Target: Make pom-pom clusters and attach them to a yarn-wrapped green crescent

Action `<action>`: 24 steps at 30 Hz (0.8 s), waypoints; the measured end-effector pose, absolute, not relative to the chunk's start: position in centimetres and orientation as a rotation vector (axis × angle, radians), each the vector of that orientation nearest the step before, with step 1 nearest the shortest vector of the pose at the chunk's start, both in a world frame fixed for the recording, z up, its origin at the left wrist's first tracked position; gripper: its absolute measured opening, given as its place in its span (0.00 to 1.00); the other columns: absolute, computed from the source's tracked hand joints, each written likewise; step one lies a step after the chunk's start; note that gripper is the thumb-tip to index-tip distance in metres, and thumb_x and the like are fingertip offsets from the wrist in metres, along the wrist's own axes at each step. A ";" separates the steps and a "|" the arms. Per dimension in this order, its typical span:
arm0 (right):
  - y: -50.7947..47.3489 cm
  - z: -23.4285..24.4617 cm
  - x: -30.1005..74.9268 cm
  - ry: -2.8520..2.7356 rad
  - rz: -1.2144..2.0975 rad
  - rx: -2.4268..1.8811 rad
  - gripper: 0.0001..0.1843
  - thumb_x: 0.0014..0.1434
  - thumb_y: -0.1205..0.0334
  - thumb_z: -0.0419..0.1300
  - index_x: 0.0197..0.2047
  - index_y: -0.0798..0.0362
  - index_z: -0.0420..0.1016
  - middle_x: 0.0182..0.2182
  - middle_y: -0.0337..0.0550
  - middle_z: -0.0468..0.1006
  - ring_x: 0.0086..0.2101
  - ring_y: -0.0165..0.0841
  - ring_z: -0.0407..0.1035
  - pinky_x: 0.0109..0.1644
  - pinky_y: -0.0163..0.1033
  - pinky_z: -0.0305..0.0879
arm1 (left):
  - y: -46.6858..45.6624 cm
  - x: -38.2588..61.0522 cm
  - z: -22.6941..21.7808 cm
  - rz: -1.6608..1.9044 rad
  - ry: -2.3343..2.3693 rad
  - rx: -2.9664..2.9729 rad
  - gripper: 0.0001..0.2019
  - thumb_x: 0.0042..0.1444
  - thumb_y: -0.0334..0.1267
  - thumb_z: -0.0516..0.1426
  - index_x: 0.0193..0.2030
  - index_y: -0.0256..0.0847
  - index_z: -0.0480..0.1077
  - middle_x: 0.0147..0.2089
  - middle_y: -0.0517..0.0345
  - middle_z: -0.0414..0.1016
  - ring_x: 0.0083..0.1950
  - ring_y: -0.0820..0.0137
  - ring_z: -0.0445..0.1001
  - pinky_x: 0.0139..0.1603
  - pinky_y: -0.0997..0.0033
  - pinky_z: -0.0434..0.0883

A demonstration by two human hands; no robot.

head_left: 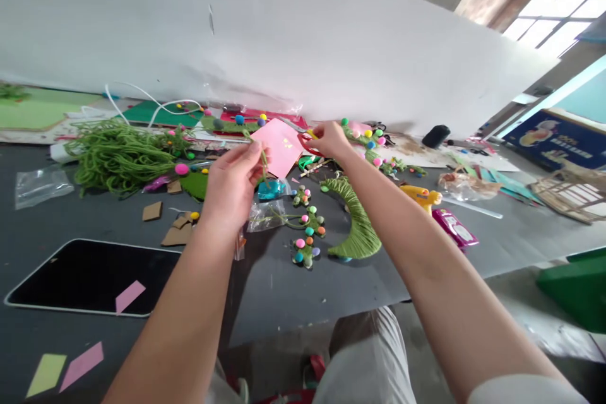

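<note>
My left hand is raised over the dark table, fingers pinched on the lower edge of a pink paper sheet. My right hand is closed round the red handles of a pair of scissors, whose blades meet the right side of the pink sheet. Below the hands lie small green yarn pieces dotted with coloured pom-poms and a green yarn-wrapped crescent.
A black tablet with a pink paper strip lies front left. A heap of green yarn and cardboard scraps sit at the left. A yellow glue gun, a pink packet and a white board wall stand behind and right.
</note>
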State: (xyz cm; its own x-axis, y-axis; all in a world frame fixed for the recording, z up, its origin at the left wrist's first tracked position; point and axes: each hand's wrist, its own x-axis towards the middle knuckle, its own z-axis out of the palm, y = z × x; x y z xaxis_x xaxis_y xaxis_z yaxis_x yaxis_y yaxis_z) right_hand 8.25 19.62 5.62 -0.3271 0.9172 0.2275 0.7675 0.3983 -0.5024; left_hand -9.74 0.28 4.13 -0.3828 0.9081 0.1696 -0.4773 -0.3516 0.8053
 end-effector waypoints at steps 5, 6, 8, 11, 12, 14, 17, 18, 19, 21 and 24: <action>20.4 4.0 3.3 -2.245 0.349 -1.469 0.13 0.50 0.70 0.68 0.24 0.52 0.66 0.22 0.35 0.61 0.30 0.31 0.57 0.35 0.40 0.53 | 0.5 -9.0 2.7 1.672 0.912 0.819 0.13 0.48 0.46 0.74 0.33 0.40 0.82 0.35 0.57 0.80 0.37 0.73 0.76 0.41 0.74 0.72; 20.5 3.7 2.9 -2.260 0.359 -1.470 0.12 0.51 0.70 0.68 0.25 0.53 0.68 0.23 0.36 0.63 0.30 0.32 0.58 0.36 0.40 0.54 | 0.5 -8.9 2.6 1.615 0.938 0.854 0.13 0.49 0.47 0.73 0.33 0.40 0.82 0.35 0.56 0.80 0.37 0.72 0.76 0.42 0.73 0.72; 20.7 3.4 2.8 -2.290 0.394 -1.462 0.09 0.53 0.68 0.68 0.27 0.55 0.72 0.24 0.38 0.67 0.31 0.33 0.61 0.37 0.40 0.57 | 0.3 -8.6 2.6 1.524 0.981 0.922 0.14 0.51 0.48 0.72 0.33 0.40 0.82 0.36 0.56 0.80 0.38 0.71 0.76 0.44 0.72 0.72; 20.2 4.1 3.8 -2.293 0.460 -1.363 0.06 0.58 0.64 0.68 0.36 0.58 0.79 0.34 0.46 0.77 0.37 0.35 0.67 0.43 0.40 0.63 | 0.0 -8.2 2.9 1.442 1.028 1.004 0.15 0.51 0.50 0.72 0.34 0.39 0.82 0.35 0.55 0.80 0.39 0.68 0.76 0.46 0.69 0.72; 19.5 4.7 4.5 -2.283 0.489 -1.303 0.09 0.61 0.61 0.68 0.41 0.58 0.80 0.38 0.49 0.79 0.40 0.35 0.68 0.46 0.40 0.65 | -0.1 -8.0 3.0 1.414 1.038 1.026 0.16 0.51 0.51 0.71 0.34 0.39 0.82 0.36 0.55 0.80 0.40 0.67 0.76 0.46 0.68 0.73; 17.4 6.1 6.6 -2.287 0.615 -1.133 0.18 0.68 0.49 0.62 0.47 0.57 0.81 0.42 0.49 0.81 0.41 0.33 0.70 0.46 0.37 0.67 | -0.4 -7.5 3.4 1.356 1.046 1.080 0.17 0.51 0.52 0.71 0.36 0.39 0.82 0.37 0.54 0.81 0.41 0.66 0.77 0.47 0.67 0.74; 12.8 8.3 10.6 -2.298 1.020 -0.785 0.32 0.73 0.37 0.50 0.47 0.57 0.82 0.41 0.49 0.82 0.37 0.30 0.72 0.42 0.37 0.70 | -1.1 -6.4 3.9 1.283 1.040 1.198 0.18 0.53 0.52 0.70 0.37 0.38 0.81 0.37 0.54 0.82 0.39 0.67 0.78 0.44 0.70 0.74; 11.2 8.8 12.1 -2.324 1.086 -0.717 0.31 0.70 0.35 0.55 0.46 0.57 0.83 0.39 0.48 0.82 0.37 0.30 0.73 0.41 0.37 0.70 | -1.3 -5.9 4.0 1.267 1.040 1.242 0.17 0.55 0.52 0.70 0.38 0.38 0.81 0.35 0.55 0.81 0.38 0.68 0.77 0.42 0.71 0.73; 9.8 9.1 13.4 -2.325 1.088 -0.690 0.29 0.65 0.36 0.62 0.44 0.57 0.83 0.37 0.46 0.82 0.37 0.31 0.73 0.41 0.36 0.70 | -1.6 -5.4 4.0 1.243 1.041 1.290 0.16 0.57 0.52 0.69 0.38 0.38 0.81 0.34 0.56 0.81 0.36 0.69 0.77 0.40 0.72 0.72; 7.7 9.3 15.9 -2.297 1.036 -0.672 0.26 0.62 0.39 0.67 0.44 0.56 0.84 0.41 0.47 0.83 0.43 0.34 0.76 0.47 0.38 0.72 | -1.9 -4.2 4.0 1.185 1.058 1.374 0.14 0.59 0.50 0.68 0.37 0.39 0.81 0.32 0.58 0.80 0.35 0.70 0.76 0.37 0.74 0.71; 7.0 8.0 18.8 -2.142 0.834 -0.721 0.22 0.63 0.42 0.67 0.47 0.52 0.85 0.53 0.49 0.82 0.57 0.41 0.74 0.62 0.45 0.70 | -2.3 -2.5 3.9 1.106 1.091 1.447 0.12 0.59 0.48 0.68 0.37 0.40 0.81 0.33 0.59 0.81 0.35 0.71 0.77 0.36 0.76 0.71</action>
